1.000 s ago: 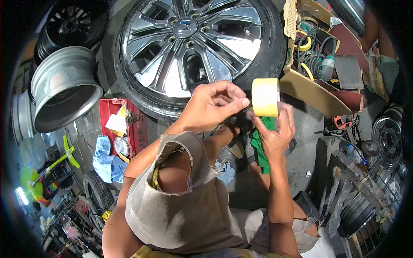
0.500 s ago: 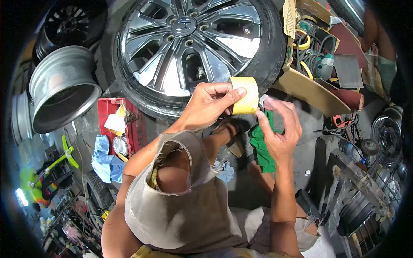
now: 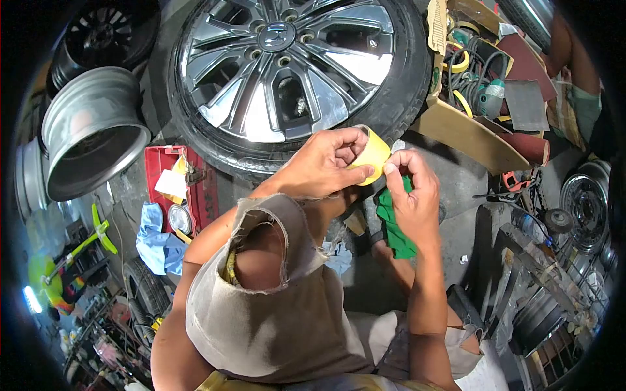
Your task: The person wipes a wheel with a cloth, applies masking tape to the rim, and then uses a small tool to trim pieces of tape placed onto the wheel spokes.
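Observation:
A roll of yellow masking tape (image 3: pixel 373 154) is held up in front of the wheel's near edge. My left hand (image 3: pixel 323 161) grips it, with fingers in the core and the thumb along its lower side. On the right, my right hand (image 3: pixel 418 195) has its thumb and forefinger pinched together at the edge of the tape; the bit between the fingertips is too small to see clearly. Beyond the hands lies a tire on a shiny alloy wheel (image 3: pixel 266 111), face up. A green cloth (image 3: pixel 393 225) shows below my right hand, partly covered by it.
At upper right stands an open cardboard box (image 3: pixel 469 137) with cords, tape rolls and sandpaper. A red tray (image 3: pixel 156 171) and blue cloth (image 3: pixel 158 244) lie at left, near a bare rim (image 3: pixel 94 98). Metal parts and a rim (image 3: pixel 585 212) crowd the right. Another person's leg (image 3: pixel 580 58) shows top right.
My right hand has moved left and its spread fingers have closed into a pinch at the tape. My left hand has tilted the roll, so its core shows more. The view has shifted slightly.

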Tool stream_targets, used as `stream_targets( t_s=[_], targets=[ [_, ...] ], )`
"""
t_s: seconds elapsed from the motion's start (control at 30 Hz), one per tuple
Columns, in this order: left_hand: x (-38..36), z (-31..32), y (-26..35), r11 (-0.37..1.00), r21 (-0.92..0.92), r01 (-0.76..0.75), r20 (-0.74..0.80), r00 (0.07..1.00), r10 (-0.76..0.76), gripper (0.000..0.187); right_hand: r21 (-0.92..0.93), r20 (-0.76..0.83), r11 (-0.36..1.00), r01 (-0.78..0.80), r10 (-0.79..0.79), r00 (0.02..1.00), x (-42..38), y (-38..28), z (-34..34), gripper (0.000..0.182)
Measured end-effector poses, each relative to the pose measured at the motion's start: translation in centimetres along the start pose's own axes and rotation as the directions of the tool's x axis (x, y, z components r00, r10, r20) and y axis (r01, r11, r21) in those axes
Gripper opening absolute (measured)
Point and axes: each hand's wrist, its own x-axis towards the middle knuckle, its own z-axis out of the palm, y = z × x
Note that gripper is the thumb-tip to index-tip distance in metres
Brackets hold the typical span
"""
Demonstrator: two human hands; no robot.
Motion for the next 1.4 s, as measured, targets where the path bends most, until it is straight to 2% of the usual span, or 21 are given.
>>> stream_targets(
  t_s=[0.07, 0.13, 0.17, 0.23, 0.37, 0.4, 0.43, 0.47, 0.5, 0.6, 0.63, 0.67, 0.7, 0.73, 0.77, 0.8, 0.87, 0.93, 0.97, 1.17, 1.4],
  targets=[
    [0.0, -0.1, 0.1, 1.0, 0.012, 0.002, 0.015, 1.0, -0.003, 0.019, 0.064, 0.052, 0.993, -0.094, 0.091, 0.994, -0.3, 0.3, -0.2, 0.009],
    [-0.1, -0.4, 0.3, 1.0, 0.024, 0.005, 0.03, 1.0, -0.006, 0.021, 0.253, 0.121, 0.931, -0.264, 0.24, 0.963, -0.6, 0.5, -0.2, 0.009],
    [-0.1, -0.5, 0.4, 0.998, 0.064, 0.007, 0.059, 0.998, -0.011, 0.022, 0.253, 0.123, 0.931, -0.264, 0.24, 0.963, -0.8, 0.6, -0.2, 0.009],
    [-0.2, -0.7, 0.4, 0.994, 0.105, 0.007, 0.085, 0.996, -0.016, 0.024, 0.436, 0.22, 0.768, -0.468, 0.413, 0.884, -1.1, 0.8, -0.4, 0.009],
    [-0.4, -1.4, -0.8, 0.977, 0.198, -0.078, 0.103, 0.993, 0.058, 0.022, 0.451, 0.297, 0.715, -0.535, 0.445, 0.845, -1.2, 1.1, -1.4, 0.013],
    [-0.5, -1.7, -0.9, 0.964, 0.255, -0.08, 0.1, 0.993, 0.056, 0.022, 0.541, 0.306, 0.683, -0.491, 0.384, 0.871, -1.0, 0.9, -2.2, 0.022],
    [-0.8, -2.2, -0.7, 0.964, 0.254, -0.08, 0.1, 0.993, 0.056, 0.022, 0.626, 0.309, 0.64, -0.445, 0.321, 0.895, -0.7, 0.5, -2.7, 0.035],
    [-1.1, -2.7, -0.3, 0.991, 0.13, -0.013, 0.126, 0.992, -0.004, 0.021, 0.626, 0.311, 0.639, -0.447, 0.322, 0.894, -0.3, -0.1, -2.7, 0.035],
    [-1.3, -3.0, -0.1, 0.998, 0.008, 0.06, 0.16, 0.985, -0.061, 0.021, 0.373, 0.251, 0.904, -0.209, 0.118, 0.961, 0.2, -0.9, -2.5, 0.051],
    [-1.0, -3.0, -0.7, 0.996, -0.075, 0.057, 0.261, 0.965, -0.036, 0.029, 0.005, 0.286, 0.985, 0.171, -0.165, 0.944, 0.7, -1.0, -1.1, 0.074],
    [-1.0, -3.0, -0.6, 0.996, -0.072, 0.054, 0.254, 0.966, -0.034, 0.029, -0.038, 0.295, 0.991, 0.126, -0.11, 0.949, 0.8, -0.9, -0.7, 0.065],
    [-1.2, -2.6, -0.6, 0.998, 0.001, -0.07, 0.126, 0.99, 0.069, 0.027, -0.077, 0.301, 0.994, 0.074, -0.048, 0.952, 0.6, -0.8, -0.2, 0.058],
    [-1.3, -2.2, -0.7, 0.98, 0.089, -0.179, 0.009, 0.984, 0.179, 0.027, -0.049, 0.165, 0.994, 0.101, -0.091, 0.982, 0.7, -0.8, 0.5, 0.05],
    [-1.3, -2.0, -0.7, 0.942, 0.188, -0.278, -0.095, 0.95, 0.299, 0.026, -0.047, 0.164, 0.994, 0.098, -0.089, 0.982, 0.7, -0.8, 0.6, 0.05],
    [-1.1, -3.0, -1.3, 0.928, 0.267, -0.259, -0.173, 0.935, 0.311, 0.027, -0.153, 0.122, 0.98, 0.124, -0.106, 0.987, 0.8, -0.7, 0.5, 0.048],
    [-0.9, -3.1, -1.2, 0.958, 0.189, -0.216, -0.259, 0.93, 0.261, 0.028, -0.26, 0.081, 0.955, 0.143, -0.126, 0.989, 0.9, -0.6, 0.4, 0.046],
    [-1.5, -2.8, -0.7, 0.952, 0.242, -0.186, -0.248, 0.937, 0.246, 0.029, -0.256, 0.043, 0.953, 0.162, -0.156, 0.987, 1.0, 0.1, 0.7, 0.046],
    [-1.5, -2.0, -0.2, 0.871, 0.446, -0.206, -0.181, 0.932, 0.313, 0.03, -0.33, -0.021, 0.902, 0.279, -0.303, 0.953, 1.3, 0.3, 1.0, 0.044],
    [-1.1, -1.6, -0.4, 0.839, 0.484, -0.251, -0.201, 0.901, 0.385, 0.032, -0.327, -0.022, 0.903, 0.279, -0.303, 0.953, 1.4, 0.3, 1.1, 0.044],
    [-0.2, -1.0, -1.4, 0.784, 0.55, -0.288, -0.173, 0.879, 0.445, 0.018, -0.434, -0.052, 0.831, 0.347, -0.408, 0.912, 0.7, 0.6, 2.0, 0.044],
    [-0.8, -0.6, -2.5, 0.833, 0.526, -0.173, -0.246, 0.906, 0.344, 0.014, -0.449, -0.004, 0.881, 0.147, -0.167, 0.986, 0.3, 0.9, 2.8, 0.041]
  ],
)
